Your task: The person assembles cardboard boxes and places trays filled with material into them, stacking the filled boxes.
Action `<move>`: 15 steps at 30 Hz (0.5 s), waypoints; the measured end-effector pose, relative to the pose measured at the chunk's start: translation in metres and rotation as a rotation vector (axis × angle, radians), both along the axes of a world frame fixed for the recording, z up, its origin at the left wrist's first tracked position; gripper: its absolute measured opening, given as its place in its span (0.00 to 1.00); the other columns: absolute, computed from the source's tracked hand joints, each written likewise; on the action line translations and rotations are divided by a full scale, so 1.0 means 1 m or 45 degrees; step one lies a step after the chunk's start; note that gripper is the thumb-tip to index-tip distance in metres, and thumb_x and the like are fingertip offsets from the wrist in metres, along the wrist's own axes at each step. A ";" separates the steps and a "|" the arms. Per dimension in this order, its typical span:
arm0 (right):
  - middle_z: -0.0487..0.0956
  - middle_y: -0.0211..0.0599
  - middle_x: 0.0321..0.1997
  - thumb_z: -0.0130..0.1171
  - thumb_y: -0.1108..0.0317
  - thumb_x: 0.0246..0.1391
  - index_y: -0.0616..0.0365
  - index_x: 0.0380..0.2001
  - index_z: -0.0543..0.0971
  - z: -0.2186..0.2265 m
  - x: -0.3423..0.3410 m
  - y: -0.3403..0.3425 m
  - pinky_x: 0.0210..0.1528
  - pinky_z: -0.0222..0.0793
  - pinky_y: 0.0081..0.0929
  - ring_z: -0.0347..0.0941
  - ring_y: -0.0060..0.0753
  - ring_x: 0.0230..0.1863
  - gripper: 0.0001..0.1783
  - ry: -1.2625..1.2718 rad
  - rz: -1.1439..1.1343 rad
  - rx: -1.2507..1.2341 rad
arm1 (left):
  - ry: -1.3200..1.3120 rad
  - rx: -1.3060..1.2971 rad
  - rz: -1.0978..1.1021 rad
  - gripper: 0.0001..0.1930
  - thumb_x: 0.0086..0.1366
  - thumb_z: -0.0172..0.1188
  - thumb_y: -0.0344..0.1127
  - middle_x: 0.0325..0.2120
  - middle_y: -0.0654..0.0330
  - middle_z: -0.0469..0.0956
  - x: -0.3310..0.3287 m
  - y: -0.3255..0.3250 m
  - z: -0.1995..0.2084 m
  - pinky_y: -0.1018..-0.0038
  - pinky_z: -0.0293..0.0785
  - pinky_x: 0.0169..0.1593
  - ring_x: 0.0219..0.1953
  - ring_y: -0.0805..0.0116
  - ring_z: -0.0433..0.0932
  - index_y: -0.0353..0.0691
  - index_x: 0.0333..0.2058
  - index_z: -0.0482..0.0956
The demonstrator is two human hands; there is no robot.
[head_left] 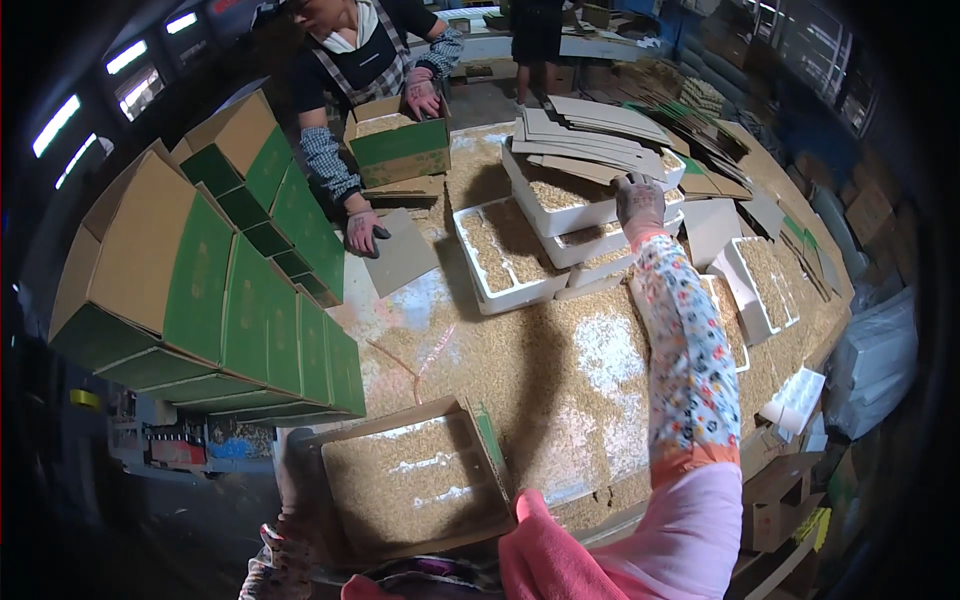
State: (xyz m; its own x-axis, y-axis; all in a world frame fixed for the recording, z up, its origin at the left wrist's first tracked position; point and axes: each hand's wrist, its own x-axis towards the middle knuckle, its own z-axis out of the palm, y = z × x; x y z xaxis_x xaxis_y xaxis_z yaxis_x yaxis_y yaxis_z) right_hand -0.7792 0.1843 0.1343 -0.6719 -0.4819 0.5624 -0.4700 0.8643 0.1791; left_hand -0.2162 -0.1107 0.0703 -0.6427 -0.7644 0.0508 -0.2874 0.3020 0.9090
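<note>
Close in front of me stands an uncovered cardboard box (505,470). Inside it sits a white foam tray filled with tan grainy material (395,500), with two white ridges showing. My gloved left hand (294,475) lies along the box's left side; shadow hides its fingers. My right arm, in a flowered sleeve, reaches out to a stack of white foam trays (525,292) holding the same material. On top lie grey-brown cardboard sheets (590,145). The fingers of my gloved right hand (640,203) are closed on the near edge of a cardboard sheet.
Rows of green-and-brown boxes (195,285) stand at the left. Across the table (465,370), strewn with grains, a co-worker's gloved hands touch another box (400,150) and a flat grey sheet (402,252). A tilted foam tray (760,285) and plastic-wrapped bundles (875,350) are at the right.
</note>
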 end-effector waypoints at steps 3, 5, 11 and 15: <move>0.78 0.35 0.33 0.53 0.65 0.52 0.46 0.32 0.79 0.056 0.067 -0.019 0.40 0.71 0.34 0.75 0.40 0.38 0.06 0.278 0.484 -0.271 | 0.103 -0.205 -0.032 0.11 0.59 0.53 0.25 0.33 0.55 0.72 0.037 -0.024 -0.043 0.69 0.69 0.42 0.36 0.67 0.70 0.35 0.41 0.70; 0.80 0.36 0.29 0.56 0.64 0.50 0.51 0.31 0.79 0.091 0.094 -0.003 0.35 0.71 0.33 0.76 0.40 0.31 0.06 0.117 0.432 -0.587 | -0.234 -0.438 -0.055 0.16 0.58 0.53 0.24 0.39 0.51 0.72 0.023 0.000 0.008 0.66 0.67 0.49 0.44 0.57 0.71 0.33 0.47 0.68; 0.78 0.40 0.25 0.56 0.57 0.49 0.54 0.29 0.79 0.156 0.157 -0.005 0.32 0.71 0.36 0.76 0.43 0.28 0.12 0.097 0.425 -0.835 | -0.038 -0.053 -0.091 0.21 0.60 0.54 0.28 0.43 0.45 0.73 0.019 0.003 -0.015 0.68 0.66 0.51 0.47 0.54 0.72 0.31 0.51 0.64; 0.76 0.44 0.21 0.51 0.60 0.49 0.56 0.22 0.76 0.111 0.357 -0.095 0.30 0.70 0.43 0.75 0.47 0.26 0.12 -0.288 0.916 0.129 | 0.250 0.228 -0.055 0.14 0.64 0.52 0.30 0.43 0.49 0.71 0.029 -0.012 -0.014 0.70 0.65 0.51 0.44 0.59 0.69 0.32 0.47 0.67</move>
State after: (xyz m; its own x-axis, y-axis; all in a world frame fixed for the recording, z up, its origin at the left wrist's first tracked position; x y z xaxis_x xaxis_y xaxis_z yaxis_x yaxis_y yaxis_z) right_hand -0.4223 0.0897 0.2452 -0.2658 -0.8869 0.3778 -0.9462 0.3150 0.0737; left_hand -0.1870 -0.1222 0.0565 -0.6661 -0.7446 0.0445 -0.0903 0.1398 0.9861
